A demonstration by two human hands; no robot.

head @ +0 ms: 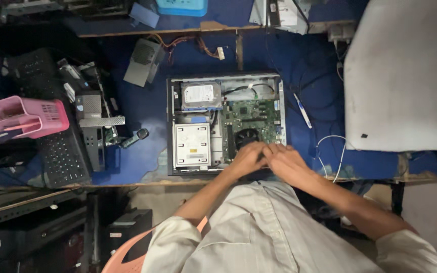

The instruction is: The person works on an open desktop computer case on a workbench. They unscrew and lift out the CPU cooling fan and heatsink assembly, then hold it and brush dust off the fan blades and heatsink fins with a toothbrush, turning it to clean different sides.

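Open desktop computer case (pixel 225 124), lying flat with its side panel removed, on a blue-covered workbench (pixel 142 108). Both hands rest inside the case at its near right corner, over the green motherboard (pixel 253 115) and just below the round black cooling fan (pixel 248 137). The left hand (pixel 248 157) and the right hand (pixel 285 161) touch one another, fingers pointing inward and bent down onto the board; whether they pinch any part cannot be told, since the fingertips are blurred and hide what lies beneath.

Within the case, the hard drive (pixel 201 95) sits in the far left corner, and the pale optical drive (pixel 191 145) fills the near left corner beside the left hand.

Right of the case lie a white-and-blue pen (pixel 302 110) just beside its wall, a looped white cable (pixel 331 151) near its near right corner, and, well apart, a large white panel (pixel 403 76). Left of the case lie a grey power supply (pixel 142 61) toward the far side, a small dark tool (pixel 135 137) nearer, then a black keyboard (pixel 59 146), with a pink plastic basket (pixel 24 117) resting on it, farthest left. The person's pale shirt (pixel 259 227) fills the foreground below the case.
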